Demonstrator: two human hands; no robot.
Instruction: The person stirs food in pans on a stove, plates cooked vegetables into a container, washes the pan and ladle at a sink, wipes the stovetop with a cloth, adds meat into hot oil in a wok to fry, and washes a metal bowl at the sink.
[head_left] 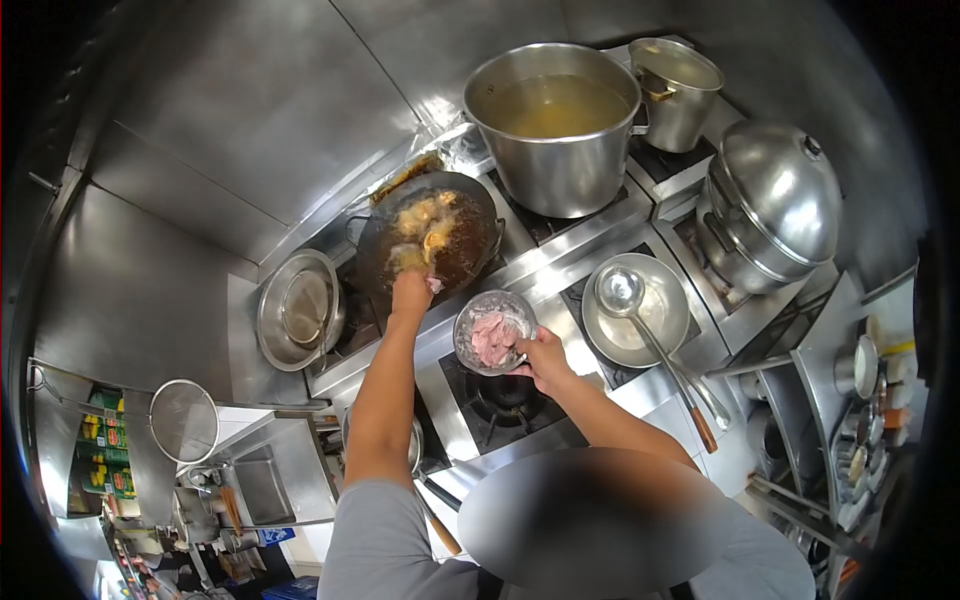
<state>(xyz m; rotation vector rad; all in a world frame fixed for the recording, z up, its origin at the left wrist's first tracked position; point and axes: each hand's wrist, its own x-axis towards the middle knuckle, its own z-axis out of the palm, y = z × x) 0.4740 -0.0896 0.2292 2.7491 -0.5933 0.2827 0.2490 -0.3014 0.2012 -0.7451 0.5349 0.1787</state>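
My left hand (412,292) reaches over the near edge of a dark wok (478,205), its fingers pinched on a piece of pale pink raw meat (434,285). Inside the wok, several golden pieces (437,238) fry in bubbling oil. My right hand (546,360) grips the rim of a clear bowl (462,340), which is tilted slightly over the stove. Strips of floury-looking raw meat (494,337) lie in the bowl. The fingertips of my left hand are partly hidden.
Behind stands a large stockpot (555,175) of yellowish liquid, beside a smaller pot (680,110) and a lidded steamer (770,205). A pan (665,285) with a ladle (620,290) is at right. A metal basin (268,325) holding a strainer (304,307) sits left of the wok.
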